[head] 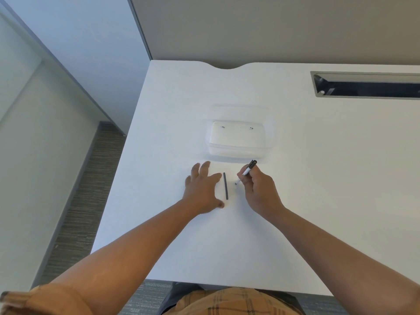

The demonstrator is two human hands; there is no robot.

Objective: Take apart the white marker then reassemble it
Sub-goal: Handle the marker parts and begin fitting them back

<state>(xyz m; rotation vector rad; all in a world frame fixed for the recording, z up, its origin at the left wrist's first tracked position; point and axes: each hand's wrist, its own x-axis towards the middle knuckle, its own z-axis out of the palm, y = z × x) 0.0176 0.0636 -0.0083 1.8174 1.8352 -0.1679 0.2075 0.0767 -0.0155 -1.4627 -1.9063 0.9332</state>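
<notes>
My right hand grips the white marker body, tilted, with its black end up and far and its lower end just above the white table. A thin dark ink rod lies on the table between my hands, pointing away from me. My left hand rests flat on the table just left of the rod, fingers spread, thumb near the rod's near end, holding nothing.
A clear plastic container stands on the table just beyond my hands. A dark cable slot is cut into the table at the far right. The table's left edge drops to carpeted floor.
</notes>
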